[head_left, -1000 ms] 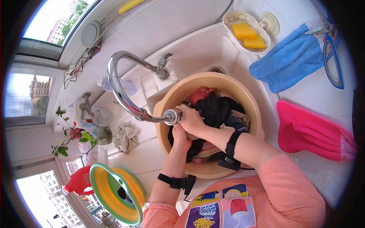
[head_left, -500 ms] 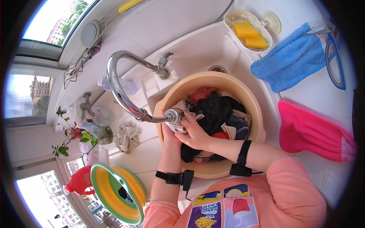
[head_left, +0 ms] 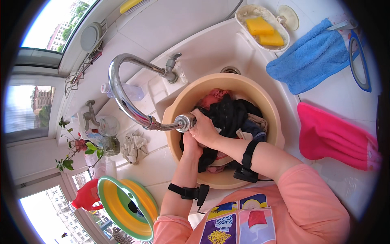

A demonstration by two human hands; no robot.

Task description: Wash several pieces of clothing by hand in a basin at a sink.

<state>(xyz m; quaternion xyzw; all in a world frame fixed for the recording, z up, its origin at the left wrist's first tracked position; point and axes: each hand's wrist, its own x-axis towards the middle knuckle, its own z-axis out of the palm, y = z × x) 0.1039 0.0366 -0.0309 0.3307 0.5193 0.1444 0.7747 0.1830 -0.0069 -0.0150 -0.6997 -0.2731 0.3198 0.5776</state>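
Note:
A tan plastic basin [head_left: 274, 122] sits in the sink, heaped with wet clothes: a black garment [head_left: 227, 118], a red piece [head_left: 215, 96] and dark blue cloth [head_left: 256, 135]. Over the basin's left part, right below the chrome faucet's round spray head [head_left: 185, 122], my hands are pressed together. My right hand [head_left: 204, 129] lies on top, its fingers curled round. Beneath it my left hand [head_left: 191, 142] is closed, partly covered by the right. What they grip is hidden between the palms.
The curved faucet [head_left: 118, 87] arches in from the upper left. A soap dish [head_left: 264, 46] with yellow bars, a blue towel [head_left: 310, 61] and a pink cloth [head_left: 331, 136] are on the right. At left are a crumpled rag [head_left: 134, 148] and a green-yellow basin [head_left: 109, 199].
My right hand has closed over the left one. Half a second ago something whitish showed between my more spread fingers; now it is covered.

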